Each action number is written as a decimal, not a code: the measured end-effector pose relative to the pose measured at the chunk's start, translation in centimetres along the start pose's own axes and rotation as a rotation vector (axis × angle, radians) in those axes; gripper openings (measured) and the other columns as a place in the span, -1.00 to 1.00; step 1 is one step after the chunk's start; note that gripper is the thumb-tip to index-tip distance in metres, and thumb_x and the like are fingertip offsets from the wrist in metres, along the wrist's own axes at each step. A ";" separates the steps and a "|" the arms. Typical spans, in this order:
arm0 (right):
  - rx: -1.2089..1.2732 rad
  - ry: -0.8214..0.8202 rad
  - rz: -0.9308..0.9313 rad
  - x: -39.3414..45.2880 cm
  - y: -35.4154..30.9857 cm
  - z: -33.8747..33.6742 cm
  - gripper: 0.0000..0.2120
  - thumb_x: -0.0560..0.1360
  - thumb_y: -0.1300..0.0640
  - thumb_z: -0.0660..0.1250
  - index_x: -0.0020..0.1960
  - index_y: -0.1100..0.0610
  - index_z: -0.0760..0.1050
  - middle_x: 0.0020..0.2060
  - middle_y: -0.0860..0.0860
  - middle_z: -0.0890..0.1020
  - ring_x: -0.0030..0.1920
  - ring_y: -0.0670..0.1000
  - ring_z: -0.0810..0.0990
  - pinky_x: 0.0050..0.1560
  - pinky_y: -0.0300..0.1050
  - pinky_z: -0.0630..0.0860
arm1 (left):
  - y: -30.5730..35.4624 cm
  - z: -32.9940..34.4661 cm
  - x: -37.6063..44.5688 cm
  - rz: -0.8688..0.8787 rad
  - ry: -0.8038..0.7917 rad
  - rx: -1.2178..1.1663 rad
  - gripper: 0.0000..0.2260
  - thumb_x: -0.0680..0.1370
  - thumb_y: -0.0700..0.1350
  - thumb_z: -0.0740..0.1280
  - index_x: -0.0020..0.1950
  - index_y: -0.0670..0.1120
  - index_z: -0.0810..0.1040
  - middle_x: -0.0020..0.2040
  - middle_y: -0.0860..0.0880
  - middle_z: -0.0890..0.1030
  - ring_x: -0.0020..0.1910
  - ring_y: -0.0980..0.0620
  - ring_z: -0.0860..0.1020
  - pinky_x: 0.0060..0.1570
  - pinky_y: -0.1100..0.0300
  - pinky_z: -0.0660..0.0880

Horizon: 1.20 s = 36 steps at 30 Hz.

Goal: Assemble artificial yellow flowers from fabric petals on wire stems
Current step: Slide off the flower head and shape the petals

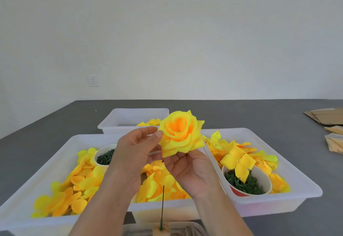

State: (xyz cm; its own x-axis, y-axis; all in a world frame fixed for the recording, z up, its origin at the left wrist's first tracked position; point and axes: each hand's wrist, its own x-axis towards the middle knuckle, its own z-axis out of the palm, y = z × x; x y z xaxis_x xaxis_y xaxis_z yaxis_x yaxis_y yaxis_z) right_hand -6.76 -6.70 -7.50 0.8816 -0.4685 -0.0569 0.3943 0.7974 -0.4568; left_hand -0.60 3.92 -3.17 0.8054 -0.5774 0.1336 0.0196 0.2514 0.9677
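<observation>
Yellow flower [181,133] — petals layered full, left hand [136,150] pinching its edge, right hand [187,169] cupping its base — petal stage judged finished; next, seating on upright wire stem [163,206].

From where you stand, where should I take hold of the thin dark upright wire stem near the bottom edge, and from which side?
Pinch the thin dark wire stem midway up its bare shaft, coming from the side. It stands upright, its green base seemingly stuck in a tan block. The yellow fabric rose and both hands, left hand and right hand, hover above, so probably avoid approaching from overhead.
</observation>
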 end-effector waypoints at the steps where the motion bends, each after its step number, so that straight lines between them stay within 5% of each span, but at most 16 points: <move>1: -0.007 -0.005 0.007 0.2 0.0 -0.2 -0.70 0.28 0.27 0.33 0.01 0.27 0.53 -0.12 0.18 0.58 -0.17 0.10 0.56 -0.30 -0.14 0.59 | 0.1 -0.1 0.2 -0.023 -0.017 -0.040 -0.90 0.49 -0.22 0.35 -0.02 -0.18 0.61 -0.29 -0.06 0.66 -0.40 0.08 0.62 -0.45 0.30 0.52; 8: -0.065 -0.137 0.061 1.0 -0.2 -1.9 -0.82 0.27 0.34 0.36 -0.14 0.31 0.63 -0.21 0.23 0.64 -0.35 0.12 0.63 -0.41 -0.13 0.59 | 0.0 -0.3 1.8 -0.056 -0.047 -0.108 -0.85 0.49 -0.32 0.32 0.03 -0.24 0.58 -0.23 -0.12 0.66 -0.38 0.06 0.62 -0.47 0.21 0.53; 11: -0.123 -0.244 0.065 1.2 -0.2 -2.4 -0.60 0.07 0.32 0.61 -0.11 0.30 0.65 -0.20 0.22 0.66 -0.32 0.13 0.66 -0.38 -0.12 0.59 | -0.3 -0.5 2.5 -0.059 -0.051 -0.113 -0.89 0.48 -0.31 0.33 -0.03 -0.22 0.61 -0.28 -0.09 0.67 -0.36 0.05 0.61 -0.46 0.21 0.53; 15: -0.178 -0.322 0.044 1.6 -0.3 -3.0 -0.54 0.03 0.23 0.66 -0.09 0.24 0.67 -0.19 0.19 0.68 -0.30 0.12 0.67 -0.39 -0.13 0.58 | -0.8 -0.7 3.0 -0.056 -0.055 -0.118 -0.90 0.47 -0.32 0.33 -0.10 -0.19 0.62 -0.29 -0.08 0.67 -0.35 0.05 0.61 -0.43 0.20 0.55; 21: -0.271 -0.329 0.005 2.1 -0.3 -3.9 -0.53 0.05 0.18 0.67 -0.07 0.22 0.67 -0.18 0.16 0.69 -0.27 0.07 0.67 -0.35 -0.10 0.60 | -1.3 -0.5 3.1 -0.009 -0.074 -0.118 -0.89 0.46 -0.32 0.33 -0.13 -0.18 0.63 -0.36 -0.04 0.65 -0.47 0.13 0.56 -0.49 0.28 0.49; 29: -0.244 -0.318 0.005 2.4 -0.5 -3.9 -0.45 0.03 0.09 0.69 -0.03 0.24 0.67 -0.03 0.22 0.67 -0.07 0.17 0.68 -0.19 0.04 0.63 | -2.7 -0.9 3.7 -0.038 -0.124 -0.162 -0.77 0.29 -0.18 0.38 -0.07 -0.16 0.63 -0.27 -0.10 0.67 -0.34 0.02 0.58 -0.37 0.20 0.54; 36: -0.164 -0.179 0.048 2.9 -0.1 -4.1 -0.29 -0.26 0.11 0.72 -0.13 0.25 0.67 -0.13 0.23 0.68 -0.22 0.17 0.68 -0.32 0.02 0.63 | -3.4 -1.0 4.1 -0.102 -0.145 -0.272 -0.70 0.31 -0.20 0.35 0.02 -0.21 0.60 -0.19 -0.14 0.68 -0.26 -0.04 0.62 -0.34 0.13 0.59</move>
State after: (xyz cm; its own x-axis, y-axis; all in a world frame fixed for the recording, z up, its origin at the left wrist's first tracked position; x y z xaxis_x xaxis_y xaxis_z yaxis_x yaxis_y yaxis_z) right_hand -5.36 -9.74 -11.28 0.9360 -0.3452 0.0692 0.3162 0.7379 -0.5963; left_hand 3.29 1.47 -6.16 0.6984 -0.7104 0.0867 0.2698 0.3735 0.8875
